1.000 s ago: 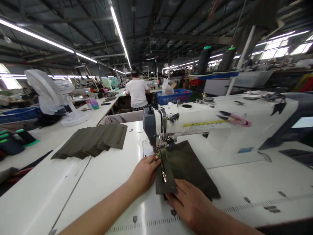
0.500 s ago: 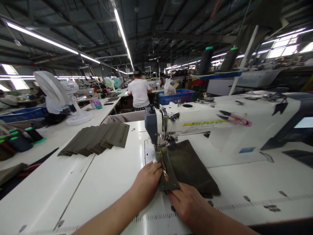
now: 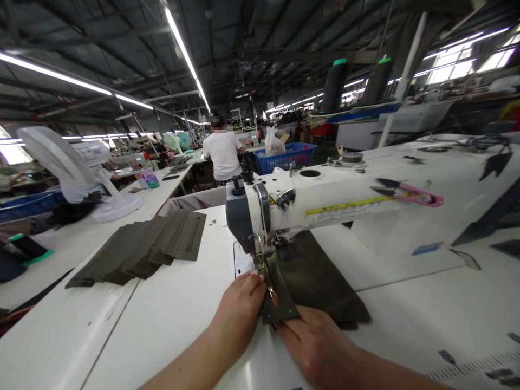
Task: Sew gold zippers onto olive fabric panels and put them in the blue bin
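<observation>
A dark olive fabric panel (image 3: 281,303) with a gold-toothed zipper (image 3: 269,284) set in its slot lies under the presser foot of the white sewing machine (image 3: 341,189). Along its left edge, close to the foot, the fingers of my left hand (image 3: 240,304) press together on it. My right hand (image 3: 314,342) grips its near right corner, with some fingertips hidden underneath. A larger dark olive cloth (image 3: 325,281) spreads to the right of the panel, beneath the machine arm. The needle tip cannot be made out.
A fanned stack of olive panels (image 3: 140,246) lies left of the machine. Pink-handled snips (image 3: 418,196) rest on the machine arm beside a yellow measuring tape (image 3: 349,206). Further off are a white fan (image 3: 116,206), a blue basket (image 3: 290,157) and a seated person in a white shirt (image 3: 222,154).
The head view has shifted and leaned closer, so the machine looks larger. Both hands keep their hold, and the panel seems slightly further under the foot.
</observation>
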